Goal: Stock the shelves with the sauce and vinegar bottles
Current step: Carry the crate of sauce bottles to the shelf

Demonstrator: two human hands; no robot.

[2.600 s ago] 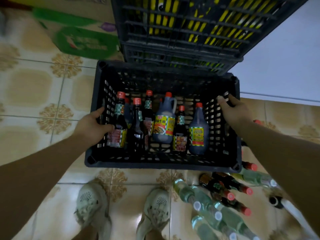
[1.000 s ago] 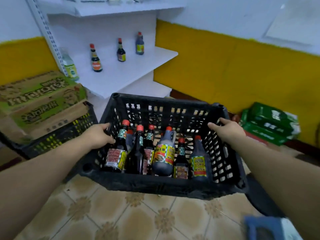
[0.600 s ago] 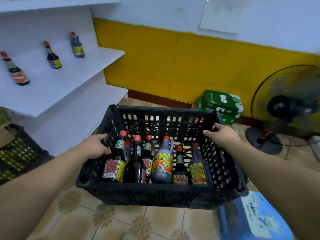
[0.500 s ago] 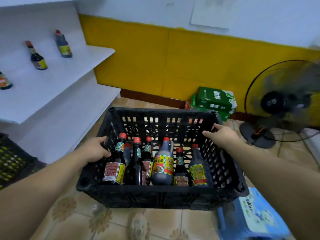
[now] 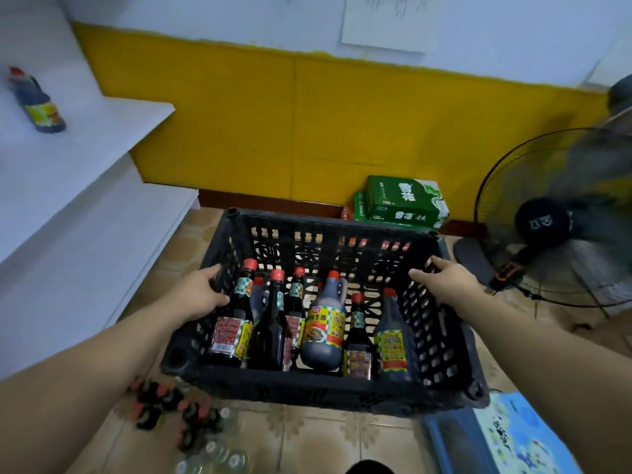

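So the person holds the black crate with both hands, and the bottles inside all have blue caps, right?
Not quite. The head view shows the left hand and right hand gripping the black crate, but the bottles inside have red caps, not blue.

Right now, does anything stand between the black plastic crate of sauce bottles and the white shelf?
Nothing visible does. The black plastic crate has open space leftward to the white shelf. Only loose red-capped bottles lie on the floor below its near-left corner.
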